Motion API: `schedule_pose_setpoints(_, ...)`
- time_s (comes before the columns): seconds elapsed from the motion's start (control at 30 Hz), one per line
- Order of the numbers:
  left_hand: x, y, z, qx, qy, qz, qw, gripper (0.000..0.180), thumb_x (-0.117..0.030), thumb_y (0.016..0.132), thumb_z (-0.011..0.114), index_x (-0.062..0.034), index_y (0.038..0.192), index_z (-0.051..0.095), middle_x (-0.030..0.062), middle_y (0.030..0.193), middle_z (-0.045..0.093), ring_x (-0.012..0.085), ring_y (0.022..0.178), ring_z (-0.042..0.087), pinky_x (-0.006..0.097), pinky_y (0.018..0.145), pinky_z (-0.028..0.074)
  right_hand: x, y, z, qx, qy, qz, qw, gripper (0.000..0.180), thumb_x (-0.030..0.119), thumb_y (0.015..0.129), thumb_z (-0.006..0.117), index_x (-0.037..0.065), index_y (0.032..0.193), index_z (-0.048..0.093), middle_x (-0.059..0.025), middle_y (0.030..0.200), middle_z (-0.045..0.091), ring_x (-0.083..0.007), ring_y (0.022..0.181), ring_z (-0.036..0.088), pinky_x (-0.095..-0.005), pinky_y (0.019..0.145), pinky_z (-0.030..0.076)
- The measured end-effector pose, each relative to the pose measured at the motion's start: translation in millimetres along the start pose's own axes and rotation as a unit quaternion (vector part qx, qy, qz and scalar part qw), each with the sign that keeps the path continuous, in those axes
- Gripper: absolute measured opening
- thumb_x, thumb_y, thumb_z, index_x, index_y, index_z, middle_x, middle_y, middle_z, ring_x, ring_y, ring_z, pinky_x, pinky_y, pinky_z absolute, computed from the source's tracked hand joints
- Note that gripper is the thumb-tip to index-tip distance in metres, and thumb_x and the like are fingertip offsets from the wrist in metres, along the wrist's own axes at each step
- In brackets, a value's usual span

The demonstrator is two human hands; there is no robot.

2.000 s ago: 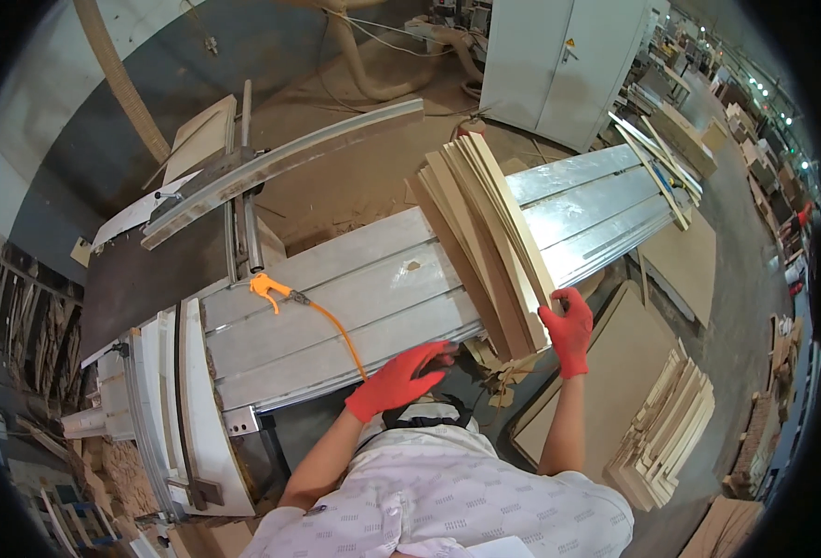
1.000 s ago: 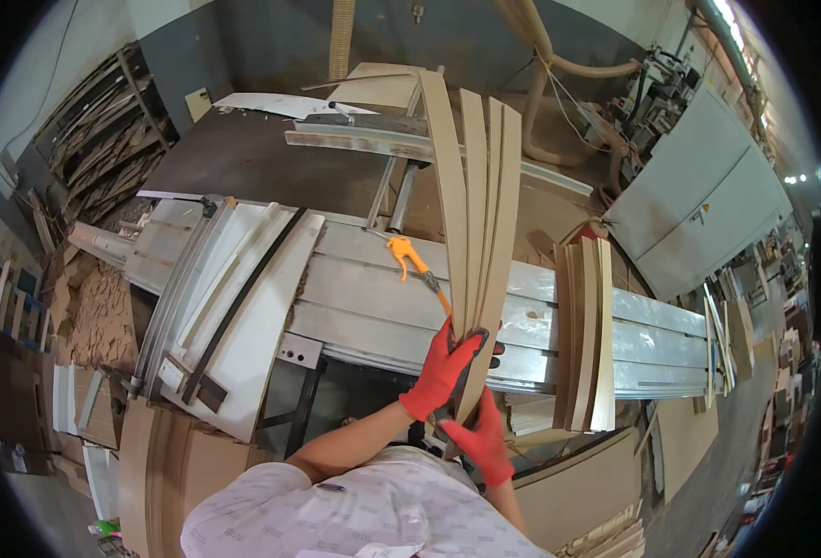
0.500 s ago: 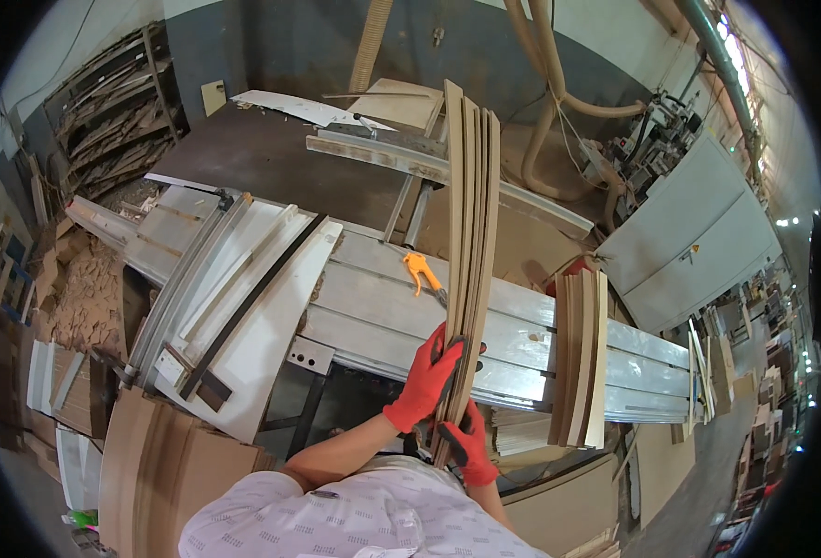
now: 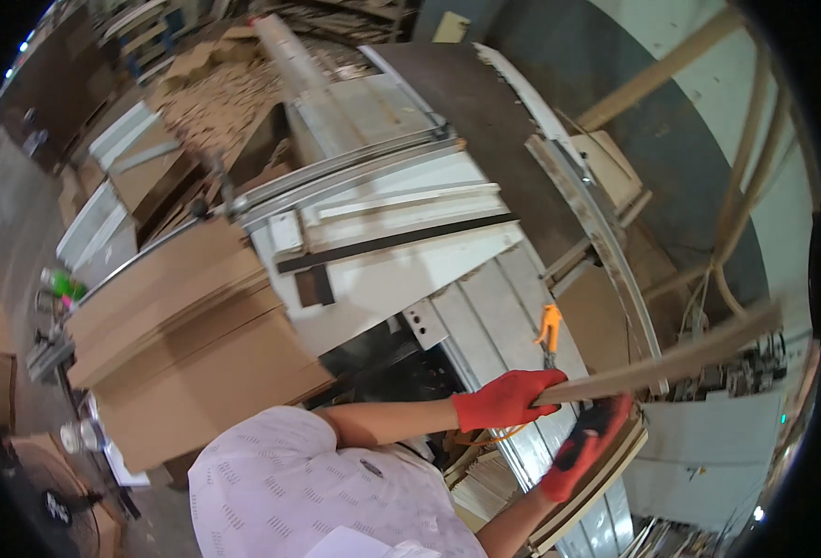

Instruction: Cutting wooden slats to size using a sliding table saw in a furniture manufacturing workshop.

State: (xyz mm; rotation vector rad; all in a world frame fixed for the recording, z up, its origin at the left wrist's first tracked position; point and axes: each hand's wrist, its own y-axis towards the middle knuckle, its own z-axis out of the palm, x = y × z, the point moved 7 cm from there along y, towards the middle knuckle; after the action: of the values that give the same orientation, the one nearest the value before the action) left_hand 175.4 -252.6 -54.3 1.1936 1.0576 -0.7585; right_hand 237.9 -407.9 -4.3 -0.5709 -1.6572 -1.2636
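My left hand (image 4: 511,400), in a red glove, is closed around the near end of a bundle of long, thin brown board strips (image 4: 675,361). The bundle points off to the right, and its far end is blurred. My right hand (image 4: 585,448), in a red glove with a black palm, lies just below the strips. Its fingers look stretched out, though motion smears them, and whether they touch the bundle is unclear. An orange air blow gun (image 4: 548,325) rests on the grey metal machine table (image 4: 494,302) beyond my left hand.
A white panel (image 4: 401,270) with a black strip (image 4: 397,244) lies left of the machine table. Stacked brown boards (image 4: 197,344) stand nearer on the left. More board strips (image 4: 606,479) sit by my right forearm. A metal rail (image 4: 606,251) crosses the far side.
The view has swung left. The strips, upright between both hands before, now slant to the right in my left hand. My right hand's fingers have come off the bundle's near end and straightened.
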Motion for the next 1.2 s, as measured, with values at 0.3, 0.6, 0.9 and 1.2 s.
schedule_pose_setpoints(0.3,1.3,0.9,-113.9,-0.102,0.140,0.077,0.982,0.057,-0.028,0.075,0.083,-0.0064,0.123,0.061,0.0129,0.109,0.068,0.0331,0.098,0.067,0.039,0.084,0.054,27.6,103.4,126.6,-0.007,0.193,-0.026,0.981,0.043,0.014,0.095,0.062,0.003,0.132,0.044,-0.0058,0.093,0.058,-0.0133,0.073,0.054,-0.0291,0.067,0.046)
schedule_pose_setpoints(0.6,100.3,-102.8,-368.8,-0.443,0.599,-0.359,0.561,0.052,-0.036,0.085,0.066,-0.0108,0.129,0.058,0.0147,0.125,0.056,0.0338,0.114,0.052,0.050,0.090,0.041,-20.5,165.5,262.5,0.090,0.168,-0.064,0.980,0.022,-0.001,0.090,0.068,0.003,0.108,0.056,-0.0034,0.094,0.058,-0.0110,0.072,0.057,-0.0269,0.067,0.048)
schedule_pose_setpoints(0.9,169.7,-135.6,-403.4,-0.334,0.754,-0.435,0.363,0.029,-0.014,0.091,0.055,-0.0015,0.115,0.065,0.0120,0.117,0.057,0.0276,0.110,0.054,0.046,0.086,0.041,-99.6,182.2,309.5,0.169,0.237,-0.003,0.957,0.039,0.005,0.089,0.072,-0.002,0.122,0.053,-0.0079,0.108,0.059,-0.0104,0.079,0.056,-0.0255,0.068,0.048)
schedule_pose_setpoints(1.2,116.5,-128.2,-378.1,-0.540,0.591,-0.352,0.485,0.018,-0.017,0.084,0.067,-0.0083,0.099,0.062,0.0169,0.088,0.068,0.0382,0.086,0.067,0.048,0.076,0.051,-143.4,166.6,306.5,0.191,0.229,0.022,0.954,0.043,0.009,0.090,0.071,-0.001,0.125,0.048,-0.0075,0.106,0.054,-0.0117,0.083,0.053,-0.0267,0.071,0.048)
